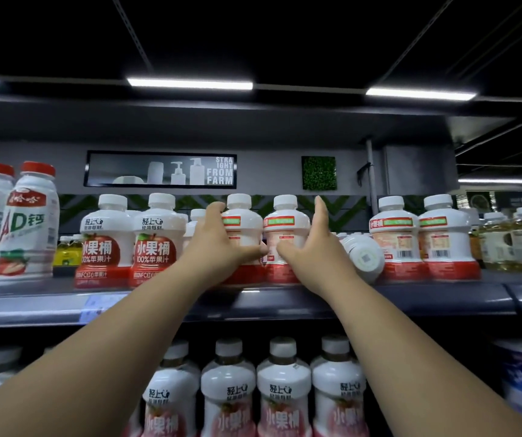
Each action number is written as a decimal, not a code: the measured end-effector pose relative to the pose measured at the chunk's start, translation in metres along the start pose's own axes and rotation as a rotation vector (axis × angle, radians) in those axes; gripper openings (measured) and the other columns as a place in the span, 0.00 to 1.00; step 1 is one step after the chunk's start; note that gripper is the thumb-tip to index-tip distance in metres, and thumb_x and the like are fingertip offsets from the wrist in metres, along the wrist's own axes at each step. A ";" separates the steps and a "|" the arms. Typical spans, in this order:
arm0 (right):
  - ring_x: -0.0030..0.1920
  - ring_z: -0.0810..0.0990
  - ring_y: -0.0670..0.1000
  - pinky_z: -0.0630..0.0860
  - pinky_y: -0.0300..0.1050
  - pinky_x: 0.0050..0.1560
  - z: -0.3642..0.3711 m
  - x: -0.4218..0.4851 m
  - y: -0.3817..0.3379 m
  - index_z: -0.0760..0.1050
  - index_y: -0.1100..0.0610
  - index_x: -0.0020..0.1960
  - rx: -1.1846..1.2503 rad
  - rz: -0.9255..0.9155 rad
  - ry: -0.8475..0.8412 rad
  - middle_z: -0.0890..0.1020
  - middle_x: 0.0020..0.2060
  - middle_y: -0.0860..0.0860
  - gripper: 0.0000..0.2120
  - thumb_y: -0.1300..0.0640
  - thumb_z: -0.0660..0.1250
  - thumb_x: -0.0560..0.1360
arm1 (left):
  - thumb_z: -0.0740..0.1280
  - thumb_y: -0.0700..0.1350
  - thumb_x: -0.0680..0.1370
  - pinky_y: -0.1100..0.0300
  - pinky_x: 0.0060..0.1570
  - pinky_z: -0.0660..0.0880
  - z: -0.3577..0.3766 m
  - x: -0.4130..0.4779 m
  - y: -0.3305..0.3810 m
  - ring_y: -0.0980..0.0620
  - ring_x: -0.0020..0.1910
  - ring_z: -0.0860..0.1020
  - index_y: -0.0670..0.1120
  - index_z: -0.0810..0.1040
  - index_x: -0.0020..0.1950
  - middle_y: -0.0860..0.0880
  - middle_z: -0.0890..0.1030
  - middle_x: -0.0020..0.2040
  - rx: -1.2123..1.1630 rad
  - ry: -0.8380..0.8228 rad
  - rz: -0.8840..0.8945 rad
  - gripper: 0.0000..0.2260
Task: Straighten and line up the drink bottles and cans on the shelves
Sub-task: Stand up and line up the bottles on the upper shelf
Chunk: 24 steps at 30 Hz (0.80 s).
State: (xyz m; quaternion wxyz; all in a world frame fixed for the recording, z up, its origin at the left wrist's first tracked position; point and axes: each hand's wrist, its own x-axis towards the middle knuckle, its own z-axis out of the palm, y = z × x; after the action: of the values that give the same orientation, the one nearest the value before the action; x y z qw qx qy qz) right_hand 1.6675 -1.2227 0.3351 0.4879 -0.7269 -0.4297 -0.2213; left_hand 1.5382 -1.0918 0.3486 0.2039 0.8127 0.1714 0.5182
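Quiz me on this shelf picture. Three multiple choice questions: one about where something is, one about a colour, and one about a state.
1. Where does the toppled bottle lie?
A. just right of the right hand
B. at the far left end of the shelf
C. on the floor

2. What colour are the caps on the tall milk bottles at far left?
A. white
B. red
C. green

3. The left hand grips one juice bottle, and the right hand grips the neighbouring bottle. Which side of these two faces out?
A. the front label with the apple
B. the back label
C. the base

Answers: 1 A, its round base faces the camera beside the right hand. 2 B, both caps are red. 3 B, a green strip and small print show, with no apple picture.
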 end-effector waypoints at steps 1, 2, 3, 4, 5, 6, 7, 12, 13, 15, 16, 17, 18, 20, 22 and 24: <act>0.65 0.75 0.58 0.73 0.55 0.62 0.001 0.001 0.001 0.37 0.44 0.79 0.033 0.005 0.003 0.72 0.71 0.54 0.51 0.38 0.70 0.70 | 0.81 0.54 0.64 0.56 0.51 0.72 0.000 0.002 -0.002 0.52 0.51 0.76 0.52 0.57 0.74 0.49 0.75 0.58 -0.019 -0.003 -0.014 0.46; 0.65 0.75 0.57 0.73 0.55 0.63 0.001 0.002 0.001 0.39 0.44 0.78 0.063 0.006 0.017 0.73 0.70 0.53 0.53 0.36 0.72 0.68 | 0.80 0.52 0.65 0.57 0.50 0.71 -0.001 0.002 -0.002 0.52 0.50 0.76 0.52 0.55 0.75 0.48 0.76 0.57 -0.053 -0.017 -0.035 0.47; 0.66 0.75 0.56 0.72 0.56 0.64 0.002 0.002 0.002 0.41 0.44 0.78 0.076 0.004 0.027 0.73 0.70 0.52 0.54 0.33 0.73 0.65 | 0.80 0.50 0.66 0.56 0.49 0.71 -0.002 0.003 -0.004 0.53 0.50 0.76 0.52 0.53 0.75 0.48 0.76 0.57 -0.094 -0.028 -0.059 0.47; 0.66 0.75 0.56 0.72 0.56 0.64 0.003 0.003 0.003 0.42 0.44 0.77 0.075 0.004 0.029 0.73 0.70 0.52 0.55 0.31 0.73 0.64 | 0.79 0.50 0.66 0.56 0.51 0.72 -0.002 0.004 -0.007 0.52 0.51 0.76 0.53 0.51 0.76 0.48 0.76 0.58 -0.122 -0.035 -0.067 0.48; 0.66 0.75 0.56 0.72 0.57 0.65 0.003 0.003 0.004 0.41 0.43 0.77 0.069 0.008 0.018 0.73 0.70 0.52 0.54 0.31 0.72 0.65 | 0.80 0.51 0.66 0.54 0.53 0.73 -0.002 0.004 -0.008 0.50 0.53 0.76 0.54 0.50 0.76 0.47 0.76 0.60 -0.127 -0.036 -0.068 0.49; 0.66 0.75 0.57 0.72 0.58 0.65 0.004 0.003 0.005 0.39 0.42 0.78 0.067 0.013 -0.002 0.73 0.70 0.53 0.53 0.33 0.70 0.67 | 0.80 0.53 0.65 0.52 0.57 0.73 -0.002 0.003 -0.009 0.48 0.56 0.76 0.55 0.49 0.76 0.47 0.75 0.62 -0.108 -0.032 -0.066 0.51; 0.65 0.75 0.57 0.71 0.58 0.65 0.003 0.004 0.006 0.36 0.42 0.78 0.073 0.017 -0.031 0.73 0.70 0.53 0.51 0.37 0.69 0.70 | 0.81 0.56 0.64 0.51 0.60 0.73 -0.002 0.003 -0.009 0.47 0.59 0.74 0.55 0.49 0.76 0.48 0.73 0.63 -0.085 -0.022 -0.061 0.52; 0.63 0.76 0.55 0.73 0.54 0.62 0.002 0.002 0.007 0.42 0.45 0.78 0.069 0.012 -0.034 0.76 0.67 0.52 0.54 0.34 0.74 0.65 | 0.78 0.53 0.64 0.48 0.58 0.76 -0.003 0.005 -0.012 0.46 0.54 0.77 0.59 0.46 0.77 0.47 0.75 0.59 -0.145 -0.028 -0.119 0.52; 0.64 0.76 0.55 0.73 0.54 0.62 0.002 0.000 0.005 0.44 0.45 0.77 0.032 0.003 -0.012 0.75 0.68 0.52 0.55 0.31 0.74 0.63 | 0.78 0.53 0.63 0.47 0.59 0.76 -0.004 0.005 -0.012 0.46 0.55 0.77 0.60 0.46 0.77 0.47 0.75 0.61 -0.165 -0.029 -0.118 0.53; 0.66 0.75 0.56 0.73 0.54 0.61 0.003 -0.003 0.003 0.43 0.44 0.77 -0.039 -0.019 -0.001 0.73 0.70 0.52 0.54 0.29 0.71 0.64 | 0.81 0.57 0.61 0.47 0.63 0.73 -0.005 0.002 -0.012 0.46 0.60 0.74 0.60 0.47 0.76 0.48 0.72 0.65 -0.143 0.002 -0.077 0.55; 0.65 0.75 0.57 0.73 0.54 0.60 0.004 -0.003 0.003 0.40 0.44 0.77 -0.064 -0.027 -0.014 0.72 0.70 0.52 0.52 0.31 0.70 0.67 | 0.81 0.58 0.61 0.48 0.64 0.72 -0.005 0.000 -0.012 0.47 0.62 0.73 0.60 0.48 0.76 0.49 0.71 0.66 -0.112 0.033 -0.056 0.54; 0.64 0.76 0.57 0.74 0.54 0.58 0.004 -0.003 0.004 0.37 0.43 0.78 -0.084 -0.031 -0.031 0.73 0.70 0.53 0.51 0.34 0.68 0.69 | 0.81 0.58 0.62 0.47 0.64 0.72 -0.005 -0.001 -0.011 0.46 0.61 0.73 0.59 0.49 0.75 0.48 0.71 0.66 -0.087 0.063 -0.040 0.53; 0.62 0.76 0.58 0.74 0.54 0.57 0.004 -0.003 0.004 0.36 0.42 0.78 -0.092 -0.035 -0.045 0.73 0.69 0.53 0.50 0.37 0.68 0.70 | 0.80 0.56 0.64 0.47 0.62 0.73 -0.005 -0.003 -0.010 0.46 0.59 0.74 0.58 0.49 0.76 0.48 0.72 0.65 -0.072 0.079 -0.043 0.51; 0.62 0.76 0.57 0.74 0.54 0.58 0.004 -0.003 0.005 0.37 0.42 0.77 -0.069 -0.041 -0.041 0.74 0.68 0.52 0.51 0.36 0.70 0.69 | 0.77 0.55 0.64 0.47 0.59 0.76 -0.005 -0.004 -0.011 0.46 0.55 0.77 0.58 0.50 0.75 0.47 0.74 0.64 -0.068 0.076 -0.059 0.48; 0.64 0.76 0.55 0.74 0.53 0.60 0.004 -0.004 0.004 0.43 0.44 0.76 -0.059 -0.037 -0.008 0.74 0.69 0.51 0.54 0.30 0.72 0.64 | 0.76 0.57 0.62 0.45 0.59 0.77 -0.006 -0.005 -0.009 0.45 0.56 0.77 0.61 0.49 0.75 0.46 0.73 0.65 -0.060 0.065 -0.072 0.49; 0.66 0.75 0.55 0.73 0.52 0.58 0.004 -0.006 0.003 0.45 0.45 0.76 -0.084 -0.042 0.011 0.73 0.70 0.50 0.55 0.27 0.71 0.62 | 0.79 0.58 0.62 0.45 0.62 0.74 -0.005 -0.008 -0.007 0.45 0.62 0.73 0.62 0.47 0.75 0.46 0.67 0.70 0.000 0.090 -0.051 0.52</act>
State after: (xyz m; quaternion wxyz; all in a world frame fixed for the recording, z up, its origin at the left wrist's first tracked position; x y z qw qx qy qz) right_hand 1.6670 -1.2223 0.3276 0.4546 -0.7362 -0.4325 -0.2534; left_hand 1.5300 -1.0894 0.3408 0.2090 0.7839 0.2013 0.5489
